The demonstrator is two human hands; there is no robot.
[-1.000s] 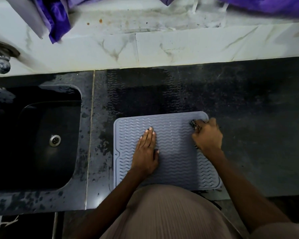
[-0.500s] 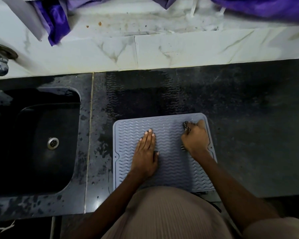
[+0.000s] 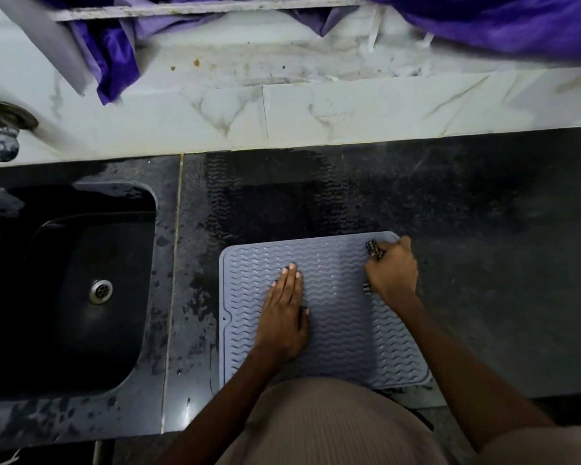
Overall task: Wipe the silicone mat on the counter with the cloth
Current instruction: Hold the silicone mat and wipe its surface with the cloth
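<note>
With the left hand (image 3: 282, 313) laid flat, fingers straight, pinning the grey silicone mat (image 3: 336, 330) on the dark counter (image 3: 500, 263) beside the sink (image 3: 64, 280), the right hand (image 3: 391, 273), gripping the bunched checked cloth (image 3: 373, 249) at the mat's far right corner, should press evenly along the ridges.

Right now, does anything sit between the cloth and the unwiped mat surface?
Only the left hand, pressed flat mid-mat. The right hand holds the cloth at the silicone mat's far right corner.
</note>
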